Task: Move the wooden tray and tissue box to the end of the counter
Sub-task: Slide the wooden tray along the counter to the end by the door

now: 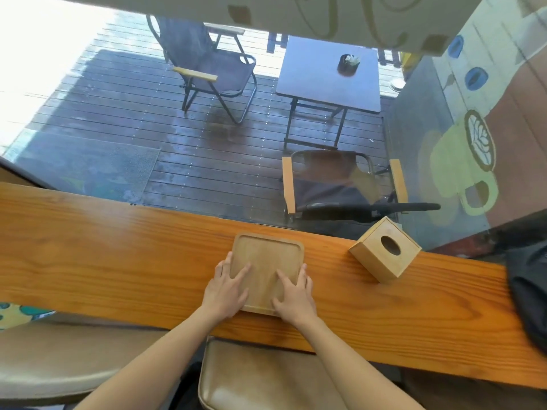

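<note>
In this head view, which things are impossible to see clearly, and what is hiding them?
- Wooden tray: its near corners lie under the left hand and right hand, so the grip there is unclear.
- Tissue box: its opening is dark, so tissue inside cannot be told.
- Counter: its right end is covered by a dark bag and cut by the picture edge.
- Small dark holder on the outdoor table: too small to identify.
</note>
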